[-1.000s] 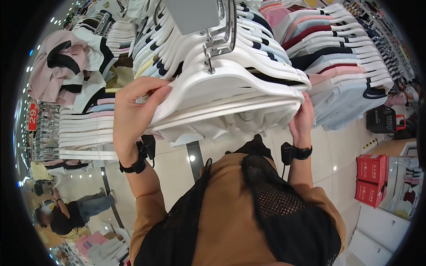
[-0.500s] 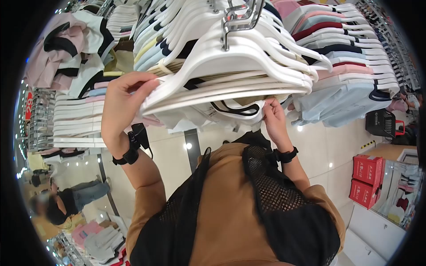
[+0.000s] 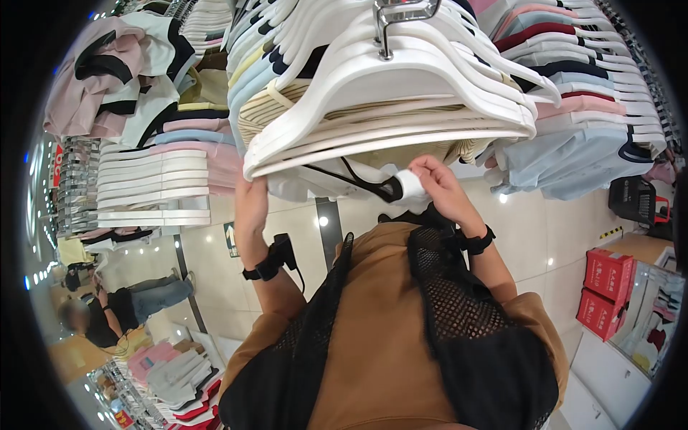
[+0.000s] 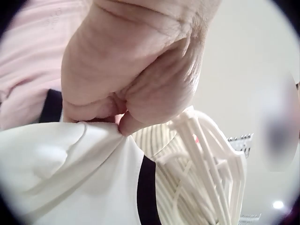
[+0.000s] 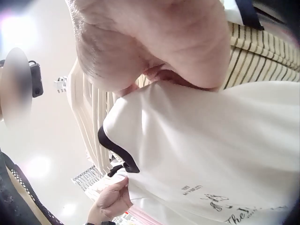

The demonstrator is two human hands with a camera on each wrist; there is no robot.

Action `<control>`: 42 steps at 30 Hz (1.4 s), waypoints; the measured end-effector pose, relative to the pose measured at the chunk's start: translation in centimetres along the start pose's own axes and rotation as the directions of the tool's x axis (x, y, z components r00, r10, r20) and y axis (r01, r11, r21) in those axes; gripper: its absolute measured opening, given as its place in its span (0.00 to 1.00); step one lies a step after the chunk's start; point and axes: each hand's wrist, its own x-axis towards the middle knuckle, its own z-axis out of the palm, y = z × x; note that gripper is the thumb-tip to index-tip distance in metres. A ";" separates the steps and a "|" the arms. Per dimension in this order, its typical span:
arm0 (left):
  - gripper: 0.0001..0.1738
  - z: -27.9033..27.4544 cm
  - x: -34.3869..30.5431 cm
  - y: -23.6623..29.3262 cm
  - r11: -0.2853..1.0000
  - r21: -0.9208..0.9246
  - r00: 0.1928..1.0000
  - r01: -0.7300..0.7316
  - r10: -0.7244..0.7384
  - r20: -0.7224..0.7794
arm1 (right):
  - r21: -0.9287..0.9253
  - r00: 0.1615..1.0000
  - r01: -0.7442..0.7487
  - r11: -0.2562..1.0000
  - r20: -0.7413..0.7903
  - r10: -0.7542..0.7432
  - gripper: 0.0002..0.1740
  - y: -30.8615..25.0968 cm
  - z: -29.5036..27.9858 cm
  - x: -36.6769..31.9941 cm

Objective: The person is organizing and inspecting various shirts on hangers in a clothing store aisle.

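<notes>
Stack of hangers (image 3: 387,86) on a hook (image 3: 398,14), top centre, with a T-shirt (image 3: 337,183) directly under the stack. Left hand (image 3: 251,204) is at the T-shirt's left edge and right hand (image 3: 437,183) at its right edge, both below the hangers. Garment rack (image 3: 150,179) to the left, second rack (image 3: 595,93) to the right. Shopping basket (image 3: 638,201) on the floor far right, boxes (image 3: 609,290) nearer than it — another person (image 3: 100,315) lower left.

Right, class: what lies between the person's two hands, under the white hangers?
The white top with black trim spans the gap: the left hand pinches one edge, the right hand the other. The head view shows it.
</notes>
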 end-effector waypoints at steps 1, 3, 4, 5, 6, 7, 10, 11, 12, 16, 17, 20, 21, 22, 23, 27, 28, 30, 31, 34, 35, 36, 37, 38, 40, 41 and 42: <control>0.18 0.4 0.1 -1.2 0.997 0.016 0.997 0.082 -0.082 -0.011 | -0.046 0.997 -0.068 0.997 0.028 0.069 0.14 -0.1 0.1 -0.1; 0.21 1.6 0.1 -2.6 0.990 0.109 0.996 0.091 -0.091 -0.001 | -0.162 0.989 -0.026 0.986 0.142 0.050 0.19 -1.2 0.8 -0.5; 0.22 2.5 0.1 -3.0 0.983 0.184 0.999 0.015 -0.020 0.025 | -0.276 0.965 0.033 0.961 0.259 0.041 0.23 -2.0 1.2 -0.7; 0.21 3.0 0.1 -4.1 0.978 0.207 0.997 0.018 -0.031 0.064 | -0.357 0.979 0.010 0.934 0.193 0.064 0.26 -2.5 1.8 -1.0; 0.16 3.8 0.1 -5.5 0.960 0.234 0.988 -0.152 0.141 0.063 | -0.357 0.980 0.007 0.934 0.188 0.064 0.26 -2.0 1.4 -0.9; 0.14 4.1 0.1 -7.0 0.938 0.291 0.982 -0.187 0.166 0.093 | -0.510 0.972 0.099 0.854 0.232 0.026 0.22 -0.9 0.5 -0.6; 0.09 5.0 -0.6 -6.4 0.954 0.270 0.977 -0.132 0.080 0.195 | -0.673 0.979 0.167 0.720 0.197 -0.042 0.12 -0.1 -0.9 -0.8; 0.07 5.2 -0.9 -5.2 0.979 0.202 0.964 -0.032 -0.023 0.266 | -0.631 0.996 0.062 0.773 0.084 -0.012 0.12 -0.9 -1.2 -1.1; 0.07 5.2 -1.1 -4.3 0.979 0.200 0.963 -0.028 -0.027 0.268 | -0.575 0.999 -0.040 0.818 -0.029 0.029 0.12 -1.8 -1.6 -1.5; 0.17 4.6 -1.1 -1.3 0.988 0.135 0.781 0.068 -0.137 0.609 | -0.305 0.984 0.139 0.942 -0.069 -0.167 0.10 -3.8 -2.7 -2.4; 0.18 4.7 -1.2 -0.1 0.973 0.192 0.726 -0.131 -0.038 0.687 | -0.235 0.984 0.152 0.960 -0.055 -0.169 0.10 -3.6 -3.4 -2.7; 0.16 5.7 -1.9 4.4 0.917 0.350 0.647 -0.194 -0.148 0.748 | 0.355 0.980 0.118 0.927 -0.191 -0.051 0.10 -2.6 -4.7 -3.1; 0.16 5.9 -2.1 4.6 0.948 0.254 0.746 -0.191 -0.028 0.666 | 0.425 0.975 0.130 0.896 -0.221 -0.037 0.13 -2.8 -4.6 -3.2; 0.15 6.1 -2.1 4.7 0.967 0.155 0.827 -0.202 0.083 0.556 | 0.425 0.974 0.133 0.895 -0.225 -0.038 0.13 -3.0 -4.6 -3.2; 0.15 5.6 -1.7 3.2 0.971 0.124 0.826 -0.205 0.103 0.554 | 0.486 0.972 0.144 0.862 -0.234 -0.030 0.16 -3.2 -4.6 -3.2; 0.17 6.0 -1.9 2.9 0.974 -0.203 0.894 0.102 0.000 0.449 | 0.697 0.983 0.172 0.696 -0.167 -0.076 0.26 -4.4 -3.9 -3.0; 0.17 6.2 -2.1 3.4 0.973 -0.200 0.890 0.111 -0.008 0.456 | 0.787 0.986 0.163 0.595 -0.115 -0.118 0.28 -4.5 -3.9 -3.0; 0.17 6.5 -2.4 3.9 0.926 -0.313 0.890 0.213 -0.051 0.454 | 0.837 0.986 0.133 0.530 -0.059 -0.153 0.29 -4.6 -4.2 -3.0; 0.17 6.6 -2.4 3.8 0.899 -0.370 0.884 0.234 -0.039 0.467 | 0.858 0.987 0.101 0.504 -0.024 -0.158 0.29 -4.7 -4.4 -3.0; 0.17 7.0 -3.0 4.3 0.842 -0.449 0.893 0.300 -0.082 0.442 | 0.872 0.987 0.063 0.485 0.018 -0.162 0.29 -4.7 -4.5 -3.3; 0.17 7.2 -3.2 4.6 0.841 -0.449 0.893 0.302 -0.084 0.443 | 0.869 0.987 0.057 0.492 0.026 -0.162 0.29 -4.6 -4.4 -3.4; 0.16 7.4 -3.4 5.0 0.843 -0.438 0.887 0.313 -0.095 0.452 | 0.865 0.986 0.052 0.499 0.035 -0.162 0.30 -4.6 -4.4 -3.5; 0.15 7.7 -3.6 5.3 0.844 -0.427 0.881 0.325 -0.106 0.461 | 0.865 0.986 0.051 0.499 0.035 -0.161 0.30 -4.3 -4.5 -3.8; 0.15 7.9 -3.8 5.4 0.843 -0.428 0.881 0.326 -0.108 0.460 | 0.811 0.987 0.047 0.583 0.054 -0.154 0.31 -3.7 -4.6 -4.2; 0.14 8.7 -4.2 6.4 0.938 -0.295 0.785 0.179 0.044 0.618 | 0.536 0.998 0.066 0.842 -0.053 -0.045 0.40 -4.0 -3.0 -5.1; 0.12 9.7 -5.4 8.0 0.968 -0.199 0.809 0.151 -0.005 0.588 | 0.465 1.000 0.013 0.885 0.010 -0.019 0.33 -3.5 -2.5 -5.5; 0.12 10.0 -5.5 8.1 0.987 -0.108 0.763 0.115 -0.018 0.646 | 0.339 0.998 0.017 0.941 0.058 -0.039 0.30 -3.6 -1.5 -5.5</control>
